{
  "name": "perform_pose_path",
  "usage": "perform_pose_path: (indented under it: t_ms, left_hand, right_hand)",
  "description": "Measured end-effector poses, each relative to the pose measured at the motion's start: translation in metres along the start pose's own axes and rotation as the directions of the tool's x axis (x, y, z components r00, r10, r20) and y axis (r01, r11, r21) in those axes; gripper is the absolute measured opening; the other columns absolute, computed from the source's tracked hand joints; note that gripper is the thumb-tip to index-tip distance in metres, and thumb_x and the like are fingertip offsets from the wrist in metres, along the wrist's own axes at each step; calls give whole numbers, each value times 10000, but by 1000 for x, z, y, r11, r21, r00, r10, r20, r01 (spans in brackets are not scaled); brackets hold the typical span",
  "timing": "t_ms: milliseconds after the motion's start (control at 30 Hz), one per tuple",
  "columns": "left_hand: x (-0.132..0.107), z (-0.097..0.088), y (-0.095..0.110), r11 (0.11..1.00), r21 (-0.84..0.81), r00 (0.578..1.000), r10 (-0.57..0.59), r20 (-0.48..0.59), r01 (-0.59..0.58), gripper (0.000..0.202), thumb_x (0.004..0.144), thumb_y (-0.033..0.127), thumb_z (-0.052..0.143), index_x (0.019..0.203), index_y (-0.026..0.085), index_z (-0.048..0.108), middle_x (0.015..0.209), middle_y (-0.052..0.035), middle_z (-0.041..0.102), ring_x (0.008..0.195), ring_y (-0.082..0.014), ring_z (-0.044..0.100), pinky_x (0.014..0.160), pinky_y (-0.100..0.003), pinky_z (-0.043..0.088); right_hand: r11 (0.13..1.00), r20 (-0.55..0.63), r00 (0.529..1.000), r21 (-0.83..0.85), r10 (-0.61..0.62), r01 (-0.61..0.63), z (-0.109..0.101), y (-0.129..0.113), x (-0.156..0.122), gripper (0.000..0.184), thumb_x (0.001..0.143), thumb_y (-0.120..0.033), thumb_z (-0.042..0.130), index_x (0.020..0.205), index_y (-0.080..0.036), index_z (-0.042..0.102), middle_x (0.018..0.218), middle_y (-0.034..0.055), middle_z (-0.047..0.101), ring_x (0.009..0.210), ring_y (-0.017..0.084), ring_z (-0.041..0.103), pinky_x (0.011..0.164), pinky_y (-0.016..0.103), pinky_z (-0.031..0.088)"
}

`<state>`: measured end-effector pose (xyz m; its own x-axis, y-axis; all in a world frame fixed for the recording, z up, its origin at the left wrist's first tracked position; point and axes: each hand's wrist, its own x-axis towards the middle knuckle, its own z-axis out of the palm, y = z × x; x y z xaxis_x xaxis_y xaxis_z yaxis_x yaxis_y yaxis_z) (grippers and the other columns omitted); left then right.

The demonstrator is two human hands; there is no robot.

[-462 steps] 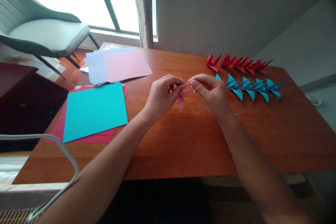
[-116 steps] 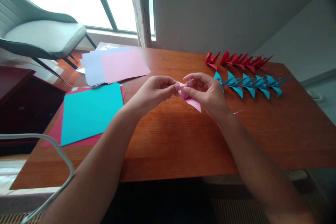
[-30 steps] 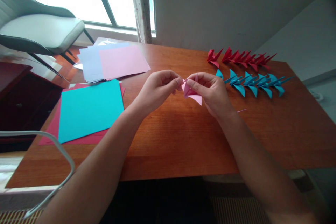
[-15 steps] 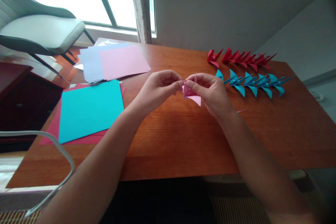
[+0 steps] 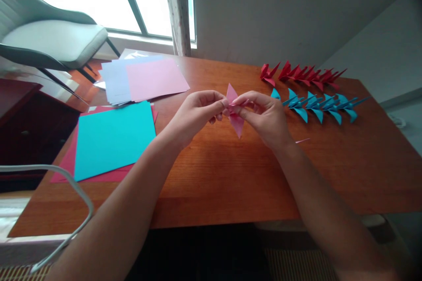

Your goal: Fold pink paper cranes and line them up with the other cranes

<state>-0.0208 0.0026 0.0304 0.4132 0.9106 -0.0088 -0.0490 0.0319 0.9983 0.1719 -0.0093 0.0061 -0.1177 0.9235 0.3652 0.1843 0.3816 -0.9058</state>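
Observation:
A pink origami crane (image 5: 236,124) is held above the table between my two hands, its wings spread toward and away from me. My left hand (image 5: 207,109) pinches its left end between thumb and fingertips. On the other side, my right hand (image 5: 265,115) grips the crane near its middle and right end, thumb below and index finger above. The fingertips cover the crane's centre. Just beyond my right hand stands a row of blue origami cranes (image 5: 313,106), and farther back a row of red origami cranes (image 5: 306,74).
On the wooden table (image 5: 211,184), a blue sheet (image 5: 114,140) lies over red paper (image 5: 62,167) at left. Pink sheets (image 5: 158,75) rest on pale lilac paper (image 5: 114,81) behind. A thin pink sliver (image 5: 302,141) lies by my right forearm. A white cable (image 5: 79,189) curves at lower left.
The pink crane has turned and opened out, so both wings now show, one pointing away and one toward me. My hands stay in nearly the same place.

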Motion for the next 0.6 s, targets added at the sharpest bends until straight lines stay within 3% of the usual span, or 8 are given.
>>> perform_pose_path:
  t_ms: [200, 600]
  left_hand:
    - [0, -1, 0, 1000, -3, 1000, -10, 11, 10, 174, 875, 299, 704, 801, 142, 713, 747, -15, 670, 657, -85, 549, 588, -202, 389]
    - [-1, 0, 3, 999, -41, 999, -20, 43, 22, 205, 855, 333, 755, 798, 139, 717, 761, -18, 672, 667, -83, 542, 595, -198, 394]
  right_hand:
    - [969, -53, 977, -147, -208, 199, -2, 3, 1, 60, 870, -234, 786, 893, -289, 777, 933, 3, 744, 924, 189, 687, 876, 385, 561]
    - [926, -85, 947, -252, -309, 280, -1, -1, -1, 146, 884, -182, 765, 927, -320, 787, 935, 0, 733, 942, 203, 681, 895, 406, 546]
